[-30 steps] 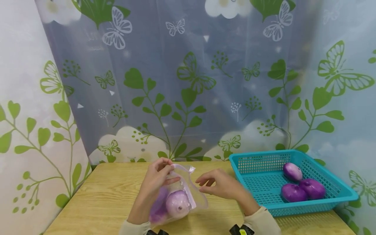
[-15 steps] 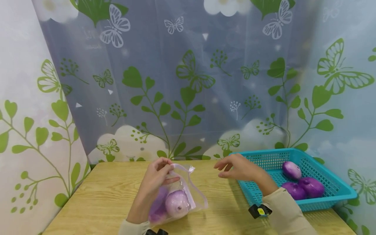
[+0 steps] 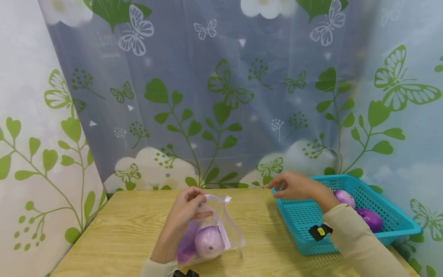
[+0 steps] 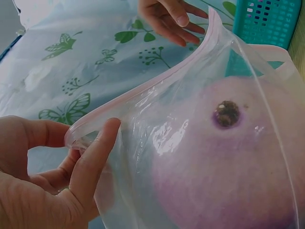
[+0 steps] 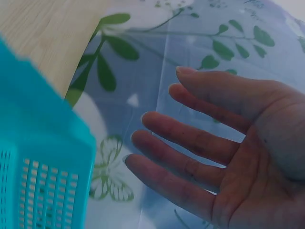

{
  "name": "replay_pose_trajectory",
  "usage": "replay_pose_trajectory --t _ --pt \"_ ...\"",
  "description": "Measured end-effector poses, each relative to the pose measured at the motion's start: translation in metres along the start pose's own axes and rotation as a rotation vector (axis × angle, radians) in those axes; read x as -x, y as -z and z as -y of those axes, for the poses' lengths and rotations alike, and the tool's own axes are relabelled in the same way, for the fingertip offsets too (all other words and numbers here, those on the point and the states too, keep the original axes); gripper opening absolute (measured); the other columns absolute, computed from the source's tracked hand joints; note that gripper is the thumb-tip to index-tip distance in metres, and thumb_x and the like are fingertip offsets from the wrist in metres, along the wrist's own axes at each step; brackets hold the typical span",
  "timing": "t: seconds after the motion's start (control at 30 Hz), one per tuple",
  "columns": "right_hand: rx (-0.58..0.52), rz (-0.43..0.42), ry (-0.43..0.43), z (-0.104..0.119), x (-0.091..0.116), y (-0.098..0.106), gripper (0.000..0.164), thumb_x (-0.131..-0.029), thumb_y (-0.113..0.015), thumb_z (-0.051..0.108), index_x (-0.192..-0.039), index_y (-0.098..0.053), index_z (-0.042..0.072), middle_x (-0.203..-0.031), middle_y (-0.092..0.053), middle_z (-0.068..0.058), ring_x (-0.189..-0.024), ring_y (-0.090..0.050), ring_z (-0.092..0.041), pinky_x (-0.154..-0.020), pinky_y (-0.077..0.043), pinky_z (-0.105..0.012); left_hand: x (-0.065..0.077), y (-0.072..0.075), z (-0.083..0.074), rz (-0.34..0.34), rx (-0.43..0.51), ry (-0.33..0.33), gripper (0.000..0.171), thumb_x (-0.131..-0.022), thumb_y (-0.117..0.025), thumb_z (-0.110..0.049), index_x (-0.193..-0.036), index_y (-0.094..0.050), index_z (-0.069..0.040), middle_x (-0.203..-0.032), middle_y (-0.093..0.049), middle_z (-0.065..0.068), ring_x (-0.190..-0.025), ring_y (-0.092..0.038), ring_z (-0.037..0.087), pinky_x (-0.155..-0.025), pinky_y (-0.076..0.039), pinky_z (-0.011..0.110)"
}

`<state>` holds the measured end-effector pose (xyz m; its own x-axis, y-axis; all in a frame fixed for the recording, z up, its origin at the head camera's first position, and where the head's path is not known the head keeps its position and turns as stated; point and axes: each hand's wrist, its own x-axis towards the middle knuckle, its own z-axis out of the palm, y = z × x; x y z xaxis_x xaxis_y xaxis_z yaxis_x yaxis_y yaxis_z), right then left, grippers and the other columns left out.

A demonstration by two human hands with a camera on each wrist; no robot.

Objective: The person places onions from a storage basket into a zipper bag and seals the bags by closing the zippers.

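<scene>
My left hand [image 3: 185,209] pinches the top edge of a clear zip bag [image 3: 232,225], which stands with its mouth apart on the table. Inside the bag are purple onions; one onion [image 3: 209,241] shows its root end, and a blurred purple shape sits behind it. In the left wrist view the same onion [image 4: 214,162] fills much of the bag, the thumb and fingers gripping the pink-edged rim. My right hand [image 3: 294,185] hovers over the near-left rim of a turquoise basket [image 3: 294,238]. Its fingers [image 5: 186,138] are loosely spread and hold nothing.
In the basket lie a pale purple onion [image 3: 345,198] and a darker onion [image 3: 371,220], partly behind my right sleeve [image 3: 360,238]. A wood-grain table [image 3: 128,231] lies underneath. A patterned curtain [image 3: 221,96] hangs behind the table's far edge.
My right hand has moved right and up, away from the bag to above the basket, and its forearm now covers one onion. My left hand and the bag have stayed nearly still.
</scene>
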<state>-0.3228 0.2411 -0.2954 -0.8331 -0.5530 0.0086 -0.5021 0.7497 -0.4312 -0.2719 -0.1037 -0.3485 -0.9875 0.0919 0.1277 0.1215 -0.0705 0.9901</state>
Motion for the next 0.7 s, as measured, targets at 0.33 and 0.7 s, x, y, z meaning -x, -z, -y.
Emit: replay_pose_trajectory --t 0.33,0.7 --pt "0.056 0.019 0.013 -0.010 0.005 0.015 0.032 -0.094 -0.075 0.020 -0.122 -0.072 0.005 -0.117 -0.073 -0.015 -0.101 -0.072 -0.029 -0.086 -0.065 -0.041 0.000 -0.001 0.001 0.020 -0.053 0.016 0.009 -0.096 -0.059 0.002 -0.104 -0.063 0.004 -0.097 -0.059 0.007 -0.092 -0.061 0.021 -0.079 -0.069 0.042" --pt "0.089 0.028 0.003 -0.013 0.007 0.017 0.031 -0.094 -0.075 0.021 -0.122 -0.073 0.007 -0.116 -0.074 -0.012 -0.099 -0.073 -0.026 -0.085 -0.065 -0.040 0.003 0.000 0.003 0.003 -0.147 0.007 0.011 -0.095 -0.062 0.001 -0.105 -0.066 0.004 -0.096 -0.062 0.008 -0.085 -0.062 0.019 -0.074 -0.069 0.035"
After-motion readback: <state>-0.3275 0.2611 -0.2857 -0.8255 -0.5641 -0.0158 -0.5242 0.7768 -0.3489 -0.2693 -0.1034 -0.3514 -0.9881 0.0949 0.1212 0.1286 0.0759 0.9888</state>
